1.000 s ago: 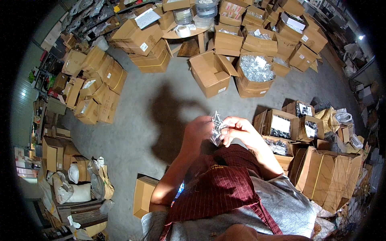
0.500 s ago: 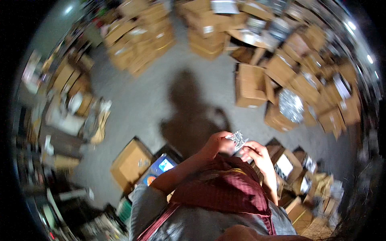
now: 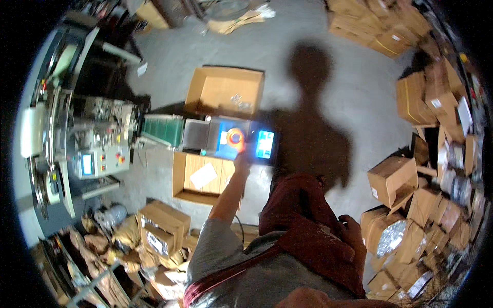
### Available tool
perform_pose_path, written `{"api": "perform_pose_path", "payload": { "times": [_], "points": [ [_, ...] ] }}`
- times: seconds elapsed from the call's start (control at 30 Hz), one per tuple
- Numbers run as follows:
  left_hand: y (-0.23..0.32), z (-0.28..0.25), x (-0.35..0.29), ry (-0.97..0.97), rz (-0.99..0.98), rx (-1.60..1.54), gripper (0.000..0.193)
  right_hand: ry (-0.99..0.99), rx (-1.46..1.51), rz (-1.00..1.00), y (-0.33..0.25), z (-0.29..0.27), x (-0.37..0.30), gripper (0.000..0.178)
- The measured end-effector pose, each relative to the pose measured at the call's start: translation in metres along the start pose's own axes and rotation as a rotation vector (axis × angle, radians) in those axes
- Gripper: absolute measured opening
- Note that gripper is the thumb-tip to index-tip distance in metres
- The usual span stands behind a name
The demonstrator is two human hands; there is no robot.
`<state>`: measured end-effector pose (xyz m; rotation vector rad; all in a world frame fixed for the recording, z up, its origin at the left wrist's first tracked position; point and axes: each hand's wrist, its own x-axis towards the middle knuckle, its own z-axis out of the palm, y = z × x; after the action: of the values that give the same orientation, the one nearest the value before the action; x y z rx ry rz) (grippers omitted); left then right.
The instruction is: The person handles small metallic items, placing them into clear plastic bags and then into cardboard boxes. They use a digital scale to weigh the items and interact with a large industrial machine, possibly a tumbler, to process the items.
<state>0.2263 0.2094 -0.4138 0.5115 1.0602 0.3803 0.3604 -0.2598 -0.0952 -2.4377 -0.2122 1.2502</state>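
My left hand (image 3: pixel 242 161) reaches forward to a blue-topped machine (image 3: pixel 224 149) with a lit screen (image 3: pixel 264 144). It is at the near edge of an orange ring-shaped thing (image 3: pixel 235 138) on the blue top; whether it grips the ring or only touches it is blurred. Its fingers are smeared by motion. My right hand (image 3: pixel 351 231) hangs low beside my right thigh, dark, with its fingers partly hidden; nothing shows in it. Just beyond the machine is an open carton (image 3: pixel 226 84) with a few small shiny clear packets (image 3: pixel 240 101) inside.
A green conveyor belt (image 3: pixel 162 130) runs from a packing machine (image 3: pixel 102 131) at the left. Nearer me stands another open carton (image 3: pixel 178 174) holding a white sheet (image 3: pixel 204 176). Stacked cartons (image 3: pixel 393 179) line the right side; a cable (image 3: pixel 241 226) hangs near my left arm.
My body has turned left. The clear packet of shiny pieces that both hands held no longer shows in them. My left hand has gone out to the screen machine; the right has dropped to my side.
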Motion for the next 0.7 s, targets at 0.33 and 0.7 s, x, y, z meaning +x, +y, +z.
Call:
{"api": "perform_pose_path", "payload": {
  "times": [0.33,0.7],
  "points": [
    [0.055,-0.074,0.045,0.498,-0.094,-0.282,0.042,0.101,0.064,-0.178,-0.019,-0.002,0.061,0.059],
    [-0.053,-0.137,0.037,0.191,-0.194,-0.297,0.012,0.095,-0.045,-0.125,-0.014,0.003,0.092,0.053]
  ]
}}
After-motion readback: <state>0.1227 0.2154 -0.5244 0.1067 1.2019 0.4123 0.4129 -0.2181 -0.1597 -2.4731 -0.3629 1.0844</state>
